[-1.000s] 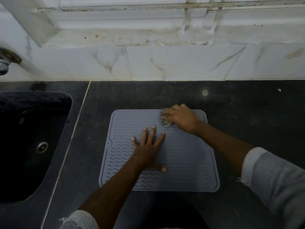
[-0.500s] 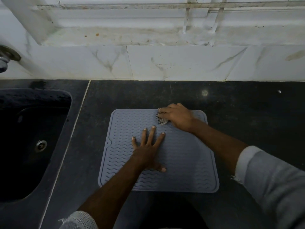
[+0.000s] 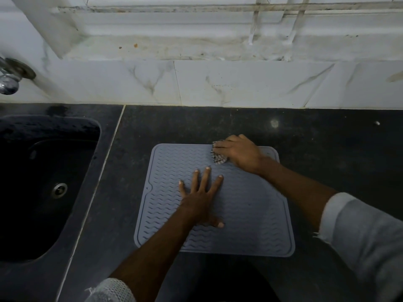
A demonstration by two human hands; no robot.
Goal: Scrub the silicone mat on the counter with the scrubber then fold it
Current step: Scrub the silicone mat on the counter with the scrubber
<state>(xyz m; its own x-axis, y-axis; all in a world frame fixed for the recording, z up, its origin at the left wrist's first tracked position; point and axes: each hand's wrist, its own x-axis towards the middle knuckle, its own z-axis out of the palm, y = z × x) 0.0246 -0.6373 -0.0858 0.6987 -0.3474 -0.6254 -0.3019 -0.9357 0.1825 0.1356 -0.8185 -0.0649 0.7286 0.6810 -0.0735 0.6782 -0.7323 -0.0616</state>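
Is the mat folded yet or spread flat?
Spread flat: the mat shows all four edges on the counter, left hand pressing it, right hand holding the scrubber on it.

A dark stone counter (image 3: 327,149) ran beneath a white marble-veined tiled wall (image 3: 239,83). A black sink (image 3: 43,171) with a metal drain (image 3: 59,190) was sunk into its left end, under a chrome tap (image 3: 8,83). Above sat a stained window ledge (image 3: 174,46). The light was dim.
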